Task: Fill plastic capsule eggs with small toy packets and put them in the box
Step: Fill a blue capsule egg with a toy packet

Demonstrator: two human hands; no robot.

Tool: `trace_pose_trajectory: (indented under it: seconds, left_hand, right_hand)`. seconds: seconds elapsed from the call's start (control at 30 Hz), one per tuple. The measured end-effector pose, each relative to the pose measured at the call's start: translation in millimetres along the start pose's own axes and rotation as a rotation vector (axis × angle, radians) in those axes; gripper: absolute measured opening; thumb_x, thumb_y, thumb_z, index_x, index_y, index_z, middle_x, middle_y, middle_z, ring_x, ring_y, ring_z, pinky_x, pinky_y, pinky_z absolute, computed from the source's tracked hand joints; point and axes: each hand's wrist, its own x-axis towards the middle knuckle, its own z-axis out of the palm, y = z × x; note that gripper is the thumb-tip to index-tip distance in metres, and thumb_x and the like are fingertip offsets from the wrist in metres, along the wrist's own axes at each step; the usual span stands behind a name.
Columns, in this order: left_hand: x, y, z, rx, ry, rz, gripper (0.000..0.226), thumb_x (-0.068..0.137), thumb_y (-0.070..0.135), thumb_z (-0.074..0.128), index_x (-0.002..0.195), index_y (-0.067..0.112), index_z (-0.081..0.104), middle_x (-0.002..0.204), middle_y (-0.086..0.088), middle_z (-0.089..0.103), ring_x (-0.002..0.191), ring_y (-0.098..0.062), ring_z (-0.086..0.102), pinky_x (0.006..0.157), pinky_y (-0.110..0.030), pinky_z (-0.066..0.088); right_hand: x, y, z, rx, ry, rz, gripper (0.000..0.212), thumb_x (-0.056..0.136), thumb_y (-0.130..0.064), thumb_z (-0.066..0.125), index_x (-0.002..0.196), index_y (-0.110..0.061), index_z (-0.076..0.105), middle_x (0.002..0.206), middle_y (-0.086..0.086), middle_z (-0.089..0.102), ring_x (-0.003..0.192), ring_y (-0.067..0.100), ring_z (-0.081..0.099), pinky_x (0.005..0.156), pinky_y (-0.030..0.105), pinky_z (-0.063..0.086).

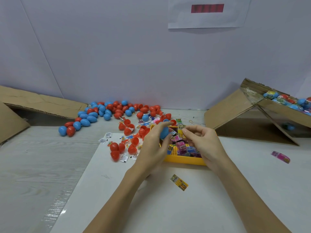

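My left hand grips a blue capsule egg half over the left side of the yellow tray. My right hand pinches a small yellow toy packet just right of the blue half, above the tray's several coloured packets. A heap of shut blue and red eggs lies at the back of the table. Open red egg halves lie left of the tray. At the far right stands the cardboard box, holding wrapped eggs.
A loose yellow packet lies on the white sheet near me. A pink packet lies to the right. Small white sachets lie left of the red halves. A flattened cardboard flap sits at the far left.
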Motion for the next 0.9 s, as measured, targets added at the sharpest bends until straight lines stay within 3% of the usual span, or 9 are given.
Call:
trace_pose_trajectory:
  seconds: [0.07,0.17,0.43,0.63,0.9]
  left_hand:
    - [1.3,1.9,-1.7,-0.125,0.028,-0.097,0.039,0.097,0.011,0.069,0.129,0.015,0.048,0.115,-0.001,0.070,0.100,-0.014,0.070,0.086,-0.027,0.058]
    - [2.5,2.4,-3.8,-0.187,0.026,-0.148,0.035,0.093,0.016,0.074,0.118,0.014,0.051,0.117,0.000,0.069,0.107,-0.012,0.069,0.092,-0.028,0.058]
    - [3.9,0.8,-5.9,-0.077,0.046,-0.084,0.034,0.092,0.017,0.075,0.125,0.013,0.067,0.120,-0.001,0.063,0.097,-0.011,0.069,0.086,-0.026,0.059]
    - [3.7,2.0,-4.5,-0.089,0.045,-0.105,0.034,0.089,0.017,0.078,0.120,0.013,0.064,0.113,0.002,0.069,0.096,-0.011,0.069,0.083,-0.024,0.059]
    - [3.2,1.2,-4.9,-0.072,0.055,-0.093,0.034,0.089,0.016,0.078,0.122,0.014,0.068,0.113,0.002,0.071,0.098,-0.009,0.071,0.087,-0.029,0.060]
  right_hand:
    - [0.7,0.8,-1.2,-0.067,0.020,-0.038,0.008,0.095,-0.018,0.074,0.103,-0.019,0.075,0.081,-0.005,0.078,0.073,0.004,0.074,0.058,0.012,0.051]
    - [0.2,1.3,0.3,-0.144,0.020,-0.093,0.006,0.096,-0.019,0.073,0.101,-0.020,0.076,0.081,-0.004,0.078,0.072,0.005,0.073,0.057,0.011,0.051]
    - [-1.2,1.3,2.2,-0.242,0.031,-0.176,0.016,0.098,-0.032,0.069,0.097,-0.019,0.078,0.079,-0.005,0.077,0.077,0.008,0.074,0.062,0.017,0.052]
    - [-3.1,-0.4,3.2,-0.272,0.043,-0.207,0.021,0.097,-0.034,0.070,0.101,-0.017,0.080,0.086,-0.002,0.078,0.086,0.016,0.074,0.082,0.041,0.063]
    - [-4.2,1.0,4.1,-0.245,0.002,-0.171,0.015,0.098,-0.035,0.069,0.095,-0.026,0.080,0.085,-0.007,0.079,0.086,0.011,0.075,0.082,0.036,0.063]
